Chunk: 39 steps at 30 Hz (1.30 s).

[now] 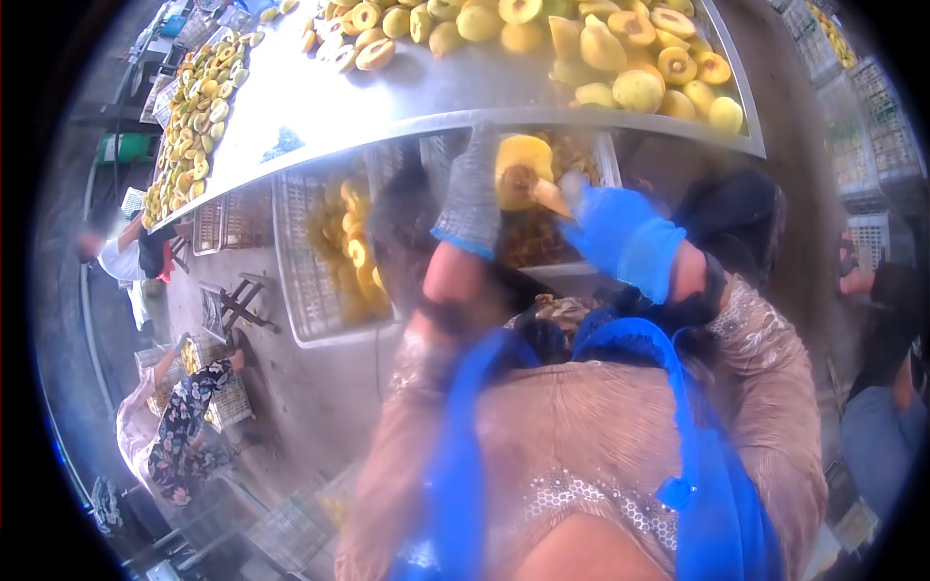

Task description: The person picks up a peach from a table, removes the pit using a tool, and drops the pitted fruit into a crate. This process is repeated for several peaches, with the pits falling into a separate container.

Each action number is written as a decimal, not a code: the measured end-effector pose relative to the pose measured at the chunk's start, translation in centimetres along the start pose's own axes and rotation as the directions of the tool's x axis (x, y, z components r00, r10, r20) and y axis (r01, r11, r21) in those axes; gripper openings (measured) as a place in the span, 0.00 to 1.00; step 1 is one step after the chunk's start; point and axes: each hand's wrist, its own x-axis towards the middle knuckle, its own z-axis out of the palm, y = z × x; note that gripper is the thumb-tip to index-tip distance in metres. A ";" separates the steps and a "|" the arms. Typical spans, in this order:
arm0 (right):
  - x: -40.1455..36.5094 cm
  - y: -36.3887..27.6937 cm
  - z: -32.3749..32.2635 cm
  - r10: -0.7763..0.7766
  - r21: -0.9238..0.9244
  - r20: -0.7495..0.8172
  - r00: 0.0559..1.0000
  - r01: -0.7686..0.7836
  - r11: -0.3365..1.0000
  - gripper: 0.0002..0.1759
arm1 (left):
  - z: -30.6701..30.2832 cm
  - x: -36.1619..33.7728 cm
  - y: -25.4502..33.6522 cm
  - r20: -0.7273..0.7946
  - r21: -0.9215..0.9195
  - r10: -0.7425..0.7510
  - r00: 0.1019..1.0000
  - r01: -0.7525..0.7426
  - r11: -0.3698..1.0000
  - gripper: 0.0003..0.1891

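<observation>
My left hand (471, 198), in a grey knitted glove, grips a yellow peach half (524, 160) from its left side, just below the table's near edge. The cut face with its brown middle is toward me. My right hand (620, 237), in a blue glove, is closed around a small tool with a light, wood-coloured handle (550, 197). The tool's end meets the brown centre of the peach; its tip is hidden there. Under both hands stands a crate (608, 160) with brown bits, probably pits, inside.
A metal table (407, 92) carries peach halves (620, 48) at its far side and right, and another pile (199, 116) on its left. A white crate (295, 261) of peach pieces stands left of my legs. Other people (160, 426) sit at left and right; a stool (237, 305) is nearby.
</observation>
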 end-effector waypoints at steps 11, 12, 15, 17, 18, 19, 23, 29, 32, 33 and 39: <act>-0.7 0.4 -0.5 -0.107 0.118 -0.170 0.980 0.128 0.985 0.18 | -0.1 -1.1 1.5 0.163 0.172 -0.067 0.984 0.039 0.984 0.23; -0.5 0.1 -0.7 -0.063 0.203 -0.199 0.978 0.104 0.974 0.18 | 0.0 -1.0 1.1 0.156 0.053 -0.031 0.987 0.023 0.998 0.23; -0.2 -0.4 -0.4 0.169 0.465 -0.160 0.973 -0.077 0.882 0.17 | 1.7 -2.0 2.1 0.119 0.059 0.191 0.974 -0.199 0.978 0.25; 0.2 0.0 0.9 0.155 0.436 -0.199 0.968 -0.054 0.898 0.16 | 2.8 -2.5 2.3 0.008 0.337 0.335 0.942 -0.318 0.886 0.26; 0.2 0.2 1.3 0.149 0.422 -0.216 0.965 -0.045 0.906 0.16 | 2.8 -2.4 2.0 -0.060 0.294 0.244 0.968 -0.217 0.931 0.24; 0.0 0.3 1.3 0.119 0.386 -0.231 0.966 -0.022 0.922 0.16 | 2.1 -1.7 1.5 -0.003 0.307 0.205 0.979 -0.195 0.932 0.23; -0.4 -0.3 0.2 0.175 0.469 -0.062 0.983 -0.126 0.874 0.17 | 0.9 -1.9 3.2 0.210 0.411 0.216 0.953 -0.287 0.866 0.19; -0.7 0.8 1.1 0.116 0.532 -0.043 0.992 -0.076 0.844 0.15 | -0.1 0.0 0.5 0.224 0.466 0.352 0.909 -0.417 0.780 0.17; -0.9 2.0 3.5 0.032 0.449 -0.098 0.995 0.015 0.893 0.15 | 1.4 -0.4 -0.7 0.036 0.309 0.392 0.919 -0.384 0.870 0.16; -0.8 1.7 3.6 0.107 0.572 -0.023 0.994 -0.075 0.817 0.13 | 2.6 -1.1 -1.1 -0.057 0.220 0.387 0.920 -0.367 0.904 0.15; -0.8 -0.3 2.7 0.155 0.781 0.599 0.785 -0.531 -0.329 0.10 | 2.5 -0.6 -1.6 -0.151 -0.056 0.118 0.981 -0.128 0.990 0.15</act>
